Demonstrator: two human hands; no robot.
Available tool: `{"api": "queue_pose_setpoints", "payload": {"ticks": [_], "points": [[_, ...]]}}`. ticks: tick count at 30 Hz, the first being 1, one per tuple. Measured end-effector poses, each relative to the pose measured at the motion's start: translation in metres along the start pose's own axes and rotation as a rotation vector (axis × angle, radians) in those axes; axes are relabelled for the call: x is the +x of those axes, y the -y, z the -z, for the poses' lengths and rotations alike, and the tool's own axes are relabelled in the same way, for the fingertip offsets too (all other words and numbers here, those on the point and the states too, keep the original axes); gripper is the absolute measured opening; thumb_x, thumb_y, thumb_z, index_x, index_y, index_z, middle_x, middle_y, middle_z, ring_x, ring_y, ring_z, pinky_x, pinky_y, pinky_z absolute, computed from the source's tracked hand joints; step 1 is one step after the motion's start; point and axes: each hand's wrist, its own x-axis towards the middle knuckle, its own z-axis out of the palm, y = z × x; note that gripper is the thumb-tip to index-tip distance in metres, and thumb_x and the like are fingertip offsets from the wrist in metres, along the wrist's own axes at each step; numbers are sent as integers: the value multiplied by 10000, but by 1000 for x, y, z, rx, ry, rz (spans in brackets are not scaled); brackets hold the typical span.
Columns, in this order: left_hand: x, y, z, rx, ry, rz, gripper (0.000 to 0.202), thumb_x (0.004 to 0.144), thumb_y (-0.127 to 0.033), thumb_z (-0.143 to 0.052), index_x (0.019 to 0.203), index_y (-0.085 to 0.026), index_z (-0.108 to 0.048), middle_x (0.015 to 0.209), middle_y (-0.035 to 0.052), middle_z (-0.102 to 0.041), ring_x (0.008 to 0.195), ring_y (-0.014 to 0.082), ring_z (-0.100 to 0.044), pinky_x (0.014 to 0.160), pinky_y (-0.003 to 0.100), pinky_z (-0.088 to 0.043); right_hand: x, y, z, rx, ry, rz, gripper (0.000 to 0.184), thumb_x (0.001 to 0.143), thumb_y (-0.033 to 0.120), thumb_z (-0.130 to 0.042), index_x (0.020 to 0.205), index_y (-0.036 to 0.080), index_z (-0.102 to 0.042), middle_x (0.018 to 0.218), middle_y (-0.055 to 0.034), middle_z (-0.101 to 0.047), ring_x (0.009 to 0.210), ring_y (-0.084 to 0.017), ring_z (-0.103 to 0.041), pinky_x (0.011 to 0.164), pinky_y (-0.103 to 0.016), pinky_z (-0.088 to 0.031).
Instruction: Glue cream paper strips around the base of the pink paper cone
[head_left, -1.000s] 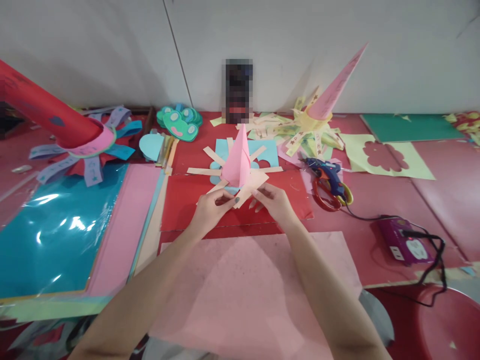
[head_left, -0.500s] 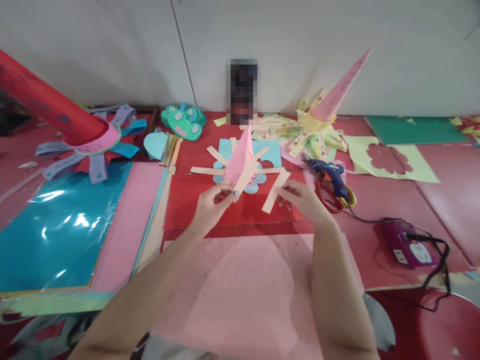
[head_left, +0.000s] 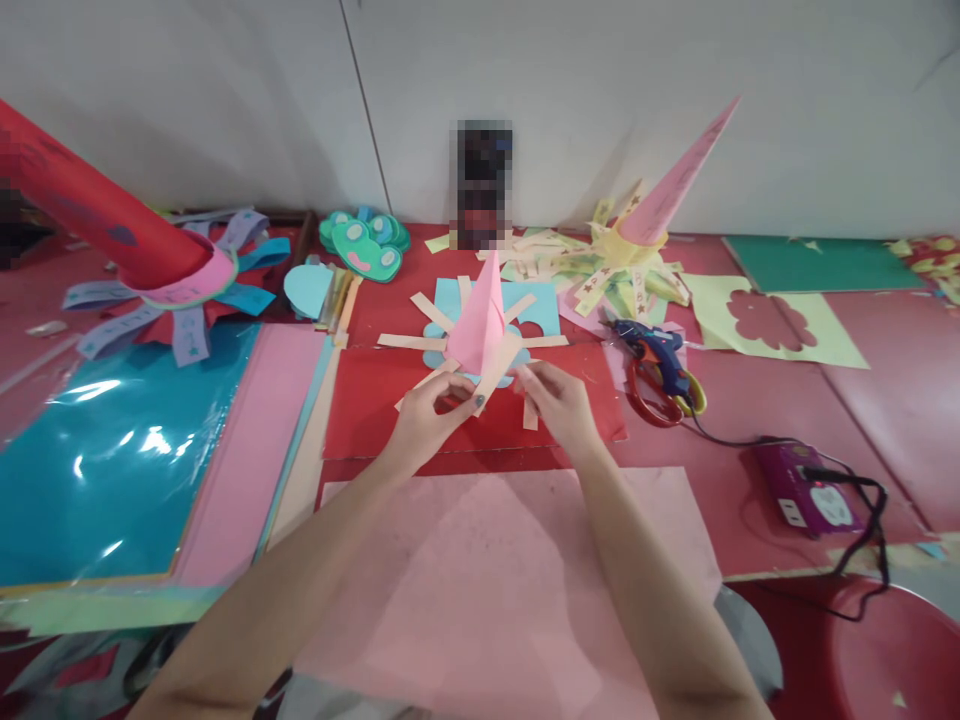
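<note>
Pink paper cone [head_left: 480, 320] stands upright at the far edge of the red sheet [head_left: 360, 400]. The left hand [head_left: 424, 420] pinches a cream strip [head_left: 491, 375] at its base; the right hand [head_left: 562, 405] pinches the neighbouring strip [head_left: 529, 412] just right, with the glue gun [head_left: 660, 350] farther right

Your left hand [head_left: 426, 420] pinches a beige strip [head_left: 491, 375] at the base of the pink cone [head_left: 480, 320]. Your right hand [head_left: 561, 405], just beside it, grips a second strip [head_left: 529, 412]. The cone stands upright over the red sheet [head_left: 367, 400]. The glue gun [head_left: 654, 348] lies to its right on the counter [head_left: 885, 400].
</note>
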Motion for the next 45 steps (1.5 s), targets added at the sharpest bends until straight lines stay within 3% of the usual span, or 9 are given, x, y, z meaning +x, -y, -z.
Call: {"api": "queue_pose_setpoints", "payload": {"ticks": [10,16,19,25,29,32,36,40,45], "points": [[-3,4,-5,131,146,-18,203,844,-419,-583,836,-221,-628,793,-13,-682,702,124,-625,672,237,-515,-1,-3,2,12,46,30,321,787,510,-609,727,195,-615,666,8,-566,538,-80,-446,488,-222,-365],[-1,2,-4,228,107,-120,151,848,-317,-562,758,-209,-617,720,-18,-645,633,113,-562,624,235,-468,-3,-1,-4,-26,138,-9,310,792,502,-592,836,203,-660,717,0,-626,525,-87,-478,499,-232,-403],[-2,0,-2,223,15,-145,140,840,-282,-564,729,-206,-602,712,-17,-626,634,112,-546,620,235,-455,1,0,8,-152,-87,65,320,806,488,-573,881,196,-678,786,-26,-660,644,-116,-553,580,-240,-437],[2,1,11,283,-441,-161,136,842,-261,-523,728,-203,-571,724,-10,-569,710,137,-536,740,293,-439,15,-14,72,-508,-906,165,271,821,409,-537,846,172,-665,793,-44,-605,699,-157,-552,699,-319,-461],[8,10,17,571,-430,45,145,826,-254,-538,693,-195,-539,788,22,-578,805,199,-551,811,385,-419,15,-31,106,-601,-1143,86,178,804,332,-538,843,194,-644,878,-64,-562,834,-205,-558,828,-390,-456],[9,13,17,774,-408,98,119,830,-294,-562,765,-200,-528,867,52,-589,897,259,-551,844,451,-406,15,-39,116,-653,-1149,-32,146,796,320,-540,835,204,-620,825,-58,-554,907,-234,-542,890,-426,-422],[6,12,14,842,-438,-38,124,832,-253,-564,937,-209,-518,1045,91,-584,992,277,-545,845,435,-429,21,-45,116,-683,-1037,-227,204,756,321,-576,888,176,-633,846,-81,-599,975,-268,-533,929,-449,-390],[2,15,6,864,-256,-130,244,840,-237,-565,1076,-202,-515,1207,130,-541,1133,289,-512,922,447,-431,27,-49,113,-736,-969,-380,328,760,365,-583,999,151,-655,990,-127,-614,1013,-301,-533,945,-472,-365],[-2,16,0,910,-33,-157,387,905,-274,-479,1278,-183,-434,1349,139,-491,1263,280,-450,1067,489,-343,27,-52,113,-790,-929,-383,313,831,332,-478,1032,150,-633,1071,-148,-607,1049,-308,-520,934,-480,-362]]}}
